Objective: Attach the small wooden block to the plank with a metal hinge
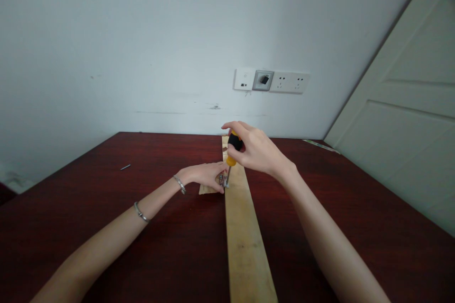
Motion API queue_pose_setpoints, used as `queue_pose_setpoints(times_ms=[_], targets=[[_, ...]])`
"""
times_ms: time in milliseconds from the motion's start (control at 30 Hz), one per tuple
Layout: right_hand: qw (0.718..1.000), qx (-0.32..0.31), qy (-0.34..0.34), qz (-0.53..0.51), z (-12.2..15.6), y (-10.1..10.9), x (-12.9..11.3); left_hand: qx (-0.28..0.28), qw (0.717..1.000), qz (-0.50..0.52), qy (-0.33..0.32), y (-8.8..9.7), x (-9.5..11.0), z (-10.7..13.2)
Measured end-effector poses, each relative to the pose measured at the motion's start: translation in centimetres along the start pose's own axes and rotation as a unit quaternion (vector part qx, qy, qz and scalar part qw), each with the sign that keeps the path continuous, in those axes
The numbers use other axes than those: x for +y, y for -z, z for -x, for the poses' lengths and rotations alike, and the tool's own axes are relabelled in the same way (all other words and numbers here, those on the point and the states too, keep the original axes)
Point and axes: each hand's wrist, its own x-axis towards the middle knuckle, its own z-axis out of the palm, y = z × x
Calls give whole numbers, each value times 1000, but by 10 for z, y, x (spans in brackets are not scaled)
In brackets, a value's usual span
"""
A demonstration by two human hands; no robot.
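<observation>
My right hand [254,151] wrapped round screwdriver [232,147], tip below grip at metal bracket [223,180] on plank [245,227]. Left hand [206,175] pinches bracket beside tip. Risk, I judge: tip slipping, jabbing fingers.

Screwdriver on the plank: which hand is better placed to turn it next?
The right hand, probably. It already wraps the yellow-and-black screwdriver handle from above, tip down on the wooden plank. The left hand is busy low at the tip, its fingers pinching the small metal piece there.
</observation>
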Motion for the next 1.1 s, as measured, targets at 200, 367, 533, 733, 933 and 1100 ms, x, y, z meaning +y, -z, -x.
queue_pose_setpoints(times_ms=[200, 367, 533, 733, 933, 1100], targets=[[1000, 8, -14, 0, -1, -3, 3, 1, 1000, 13, -2, 2, 4, 1], [999, 0, -2, -36, -1, -4, 5, 7, 1000, 6, -7, 1, 2, 1], [999, 5, -25, -22, -2, -6, 8, 6, 1000, 5, -6, 2, 3, 2], [999, -29, -30, -31, -2, -4, 9, 8, 1000, -7, -13, 1, 1, 2], [999, 17, -31, -13, -3, -6, 11, 4, 1000, -11, -1, 1, 2, 2], [999, 13, 11, -29, -3, -3, 10, -3, 1000, -13, 20, 3, 6, 3]])
